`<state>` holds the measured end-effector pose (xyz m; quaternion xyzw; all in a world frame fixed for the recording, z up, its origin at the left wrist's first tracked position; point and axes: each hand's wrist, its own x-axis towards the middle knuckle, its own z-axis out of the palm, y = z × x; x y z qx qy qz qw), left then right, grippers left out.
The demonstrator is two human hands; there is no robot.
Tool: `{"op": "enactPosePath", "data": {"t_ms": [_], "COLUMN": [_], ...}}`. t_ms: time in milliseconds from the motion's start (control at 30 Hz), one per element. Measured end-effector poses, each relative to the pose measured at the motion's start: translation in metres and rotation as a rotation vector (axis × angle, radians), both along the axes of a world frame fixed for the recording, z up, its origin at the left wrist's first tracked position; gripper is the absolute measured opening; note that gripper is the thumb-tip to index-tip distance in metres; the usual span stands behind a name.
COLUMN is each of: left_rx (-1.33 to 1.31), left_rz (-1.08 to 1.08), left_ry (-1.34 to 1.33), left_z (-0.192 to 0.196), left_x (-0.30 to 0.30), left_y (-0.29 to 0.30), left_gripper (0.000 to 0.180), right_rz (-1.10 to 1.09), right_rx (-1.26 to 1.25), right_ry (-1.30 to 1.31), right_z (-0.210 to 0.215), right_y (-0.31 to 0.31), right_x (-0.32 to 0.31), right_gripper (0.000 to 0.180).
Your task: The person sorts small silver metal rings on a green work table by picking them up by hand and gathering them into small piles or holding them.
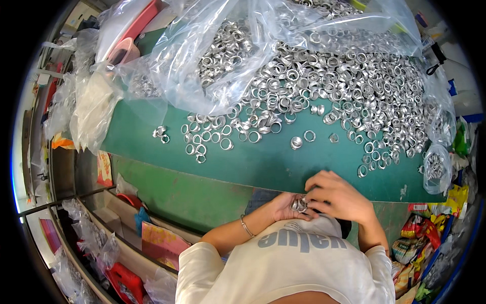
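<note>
Cupped just over the near table edge, my left hand (284, 207) holds several silver metal rings (298, 205) in its palm. My right hand (340, 196) comes in from the right with its fingers bent over these rings. Its fingertips meet the left hand, and what they pinch is too small to make out. Beyond the hands, a wide heap of silver rings (349, 83) spreads over the green tabletop (258, 164). A single ring (309, 136) and a small stack of rings (296, 143) lie apart from the heap, nearest to my hands.
A clear plastic bag (223, 96) with more rings lies open at the back. A small bag of rings (434, 169) sits at the right table corner. Left of the table stand a cardboard box (162, 243) and a red plastic item (124, 281). Colourful packets (417, 233) crowd the right side.
</note>
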<state>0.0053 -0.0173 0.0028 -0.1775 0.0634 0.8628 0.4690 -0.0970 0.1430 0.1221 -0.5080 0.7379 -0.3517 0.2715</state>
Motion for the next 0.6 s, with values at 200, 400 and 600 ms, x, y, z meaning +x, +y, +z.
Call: {"op": "enactPosePath", "data": {"t_ms": [200, 400, 600], "left_rx": [0.112, -0.284, -0.140], "left_rz": [0.159, 0.165, 0.142], "left_ry": [-0.049, -0.009, -0.011], "left_z": [-0.046, -0.003, -0.030], "left_x": [0.014, 0.005, 0.005], "left_y": [0.013, 0.012, 0.013], "left_gripper": [0.027, 0.019, 0.016], "right_rz": [-0.256, -0.176, -0.312], "right_rx": [-0.152, -0.042, -0.047], "right_ry": [0.398, 0.693, 0.562], "right_z": [-0.006, -0.034, -0.026], "right_y": [-0.057, -0.062, -0.043], "right_x": [-0.038, -0.066, -0.083], "right_gripper": [0.043, 0.042, 0.040]}}
